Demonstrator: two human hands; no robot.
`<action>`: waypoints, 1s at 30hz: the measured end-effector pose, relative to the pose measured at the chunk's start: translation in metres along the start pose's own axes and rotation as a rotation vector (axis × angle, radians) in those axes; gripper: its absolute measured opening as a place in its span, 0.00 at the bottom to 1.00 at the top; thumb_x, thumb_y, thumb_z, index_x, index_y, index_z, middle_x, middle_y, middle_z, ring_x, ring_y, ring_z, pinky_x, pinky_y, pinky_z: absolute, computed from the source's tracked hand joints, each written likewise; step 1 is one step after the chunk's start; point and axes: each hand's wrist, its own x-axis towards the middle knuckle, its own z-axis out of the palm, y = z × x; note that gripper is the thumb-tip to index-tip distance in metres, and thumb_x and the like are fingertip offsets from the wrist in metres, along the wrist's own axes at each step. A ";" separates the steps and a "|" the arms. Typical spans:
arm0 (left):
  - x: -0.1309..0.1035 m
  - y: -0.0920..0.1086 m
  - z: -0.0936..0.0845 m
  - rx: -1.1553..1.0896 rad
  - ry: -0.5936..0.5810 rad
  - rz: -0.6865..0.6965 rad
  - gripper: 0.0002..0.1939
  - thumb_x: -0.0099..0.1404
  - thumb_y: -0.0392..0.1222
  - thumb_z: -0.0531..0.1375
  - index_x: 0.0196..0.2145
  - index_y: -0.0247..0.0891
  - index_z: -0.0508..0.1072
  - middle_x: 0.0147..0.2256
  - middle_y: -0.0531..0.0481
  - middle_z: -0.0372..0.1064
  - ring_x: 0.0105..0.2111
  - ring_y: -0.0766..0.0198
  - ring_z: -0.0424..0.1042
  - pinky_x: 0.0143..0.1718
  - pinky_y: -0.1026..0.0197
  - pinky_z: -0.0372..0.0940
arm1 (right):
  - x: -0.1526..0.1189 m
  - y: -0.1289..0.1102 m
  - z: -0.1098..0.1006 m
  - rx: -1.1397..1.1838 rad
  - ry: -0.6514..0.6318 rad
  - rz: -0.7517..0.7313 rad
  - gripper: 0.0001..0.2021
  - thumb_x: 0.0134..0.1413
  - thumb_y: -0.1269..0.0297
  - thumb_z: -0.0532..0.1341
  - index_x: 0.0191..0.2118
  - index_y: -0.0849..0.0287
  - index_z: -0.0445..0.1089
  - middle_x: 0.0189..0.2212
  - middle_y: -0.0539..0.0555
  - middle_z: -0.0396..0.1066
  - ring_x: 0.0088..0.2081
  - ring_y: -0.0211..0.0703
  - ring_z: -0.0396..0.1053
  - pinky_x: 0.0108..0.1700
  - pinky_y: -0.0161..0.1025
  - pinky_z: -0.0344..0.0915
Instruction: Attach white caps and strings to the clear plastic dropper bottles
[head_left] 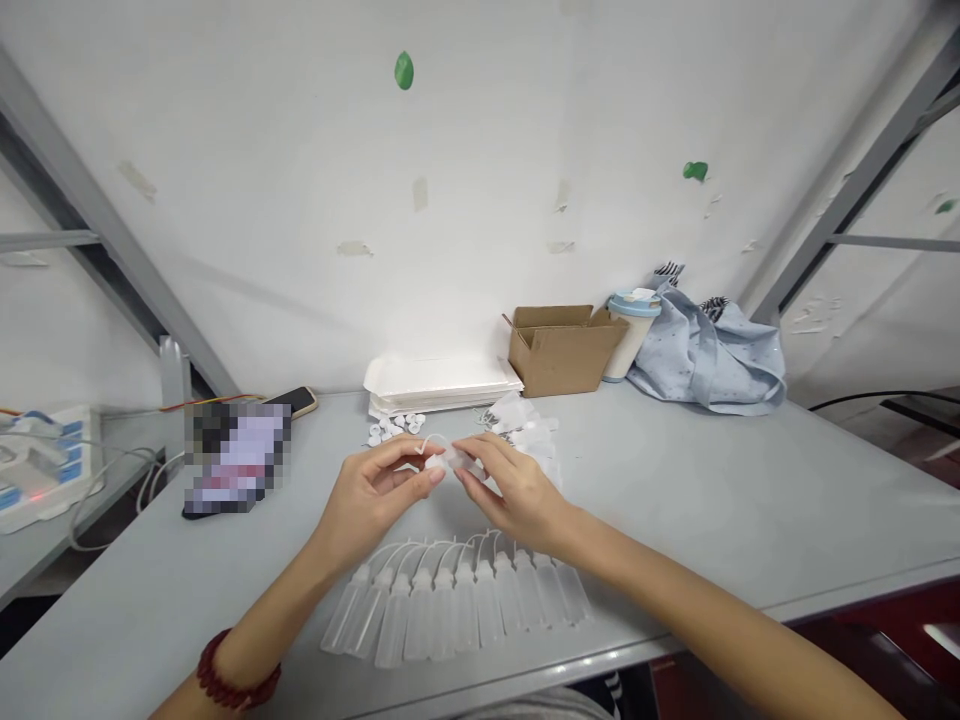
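Note:
Between thumb and fingers, my left hand [375,490] pinches a small white cap [436,461] with a thin curved white tube [433,437] arching from it. My right hand [521,490] is closed on a small translucent plastic bottle [470,464], mostly covered by the fingers. The two parts meet between my fingertips; whether they are joined I cannot tell. Below my hands, several translucent bottles [442,615] with capped tops and thin bent tubes lie side by side in a fan. Behind my hands are loose white caps [391,428] and a heap of small translucent pieces [529,425].
White flat boxes [442,380] lie by the wall, beside an open cardboard box [566,350], a blue-lidded cup [631,335] and a light blue cloth bag [705,350]. At left are a blurred-out phone-like item [240,460], a dark phone [302,402] and a power strip [45,465].

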 end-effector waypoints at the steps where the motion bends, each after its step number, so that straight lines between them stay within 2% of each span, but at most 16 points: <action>1: 0.000 0.000 0.000 -0.006 0.002 0.004 0.07 0.57 0.42 0.63 0.35 0.40 0.76 0.36 0.50 0.70 0.34 0.64 0.68 0.31 0.66 0.69 | 0.000 -0.001 0.000 0.013 0.004 0.008 0.11 0.61 0.70 0.52 0.49 0.63 0.61 0.37 0.61 0.69 0.36 0.43 0.68 0.32 0.39 0.69; 8: -0.001 0.005 0.001 -0.045 0.047 0.044 0.05 0.56 0.40 0.64 0.33 0.39 0.76 0.34 0.51 0.70 0.30 0.67 0.69 0.28 0.67 0.68 | 0.003 -0.009 -0.003 0.095 0.042 0.055 0.11 0.61 0.70 0.52 0.48 0.61 0.62 0.36 0.58 0.69 0.37 0.42 0.67 0.36 0.41 0.69; 16: 0.000 0.011 -0.001 0.022 0.022 0.011 0.07 0.56 0.42 0.63 0.33 0.38 0.77 0.31 0.51 0.71 0.28 0.66 0.69 0.28 0.66 0.68 | 0.003 -0.013 -0.005 0.148 0.054 0.136 0.10 0.60 0.69 0.54 0.46 0.61 0.64 0.34 0.56 0.68 0.34 0.40 0.68 0.33 0.37 0.70; 19: 0.002 0.011 -0.003 0.042 0.019 -0.029 0.09 0.56 0.43 0.63 0.35 0.38 0.76 0.29 0.51 0.71 0.25 0.67 0.68 0.28 0.64 0.68 | 0.003 -0.010 -0.004 0.115 0.054 0.079 0.10 0.60 0.70 0.53 0.47 0.61 0.63 0.36 0.58 0.68 0.38 0.41 0.67 0.36 0.39 0.70; 22: 0.004 0.010 -0.003 0.010 0.026 -0.093 0.11 0.54 0.44 0.65 0.35 0.37 0.75 0.25 0.54 0.69 0.23 0.68 0.68 0.29 0.64 0.68 | 0.003 -0.007 -0.003 0.015 0.064 -0.044 0.11 0.60 0.72 0.52 0.48 0.62 0.62 0.39 0.60 0.67 0.40 0.42 0.67 0.38 0.39 0.70; 26: 0.006 0.009 -0.002 -0.010 -0.026 -0.133 0.10 0.54 0.45 0.65 0.31 0.37 0.73 0.22 0.55 0.68 0.22 0.68 0.69 0.29 0.65 0.67 | 0.003 -0.005 -0.002 -0.158 0.088 -0.115 0.10 0.61 0.74 0.51 0.47 0.63 0.62 0.37 0.60 0.66 0.36 0.41 0.67 0.31 0.35 0.68; 30: 0.006 0.010 -0.003 -0.019 -0.079 -0.142 0.09 0.57 0.46 0.63 0.31 0.37 0.73 0.21 0.55 0.69 0.22 0.68 0.68 0.29 0.65 0.66 | 0.002 -0.002 -0.001 -0.232 0.109 -0.163 0.11 0.60 0.76 0.51 0.46 0.62 0.63 0.37 0.59 0.66 0.35 0.39 0.66 0.27 0.31 0.64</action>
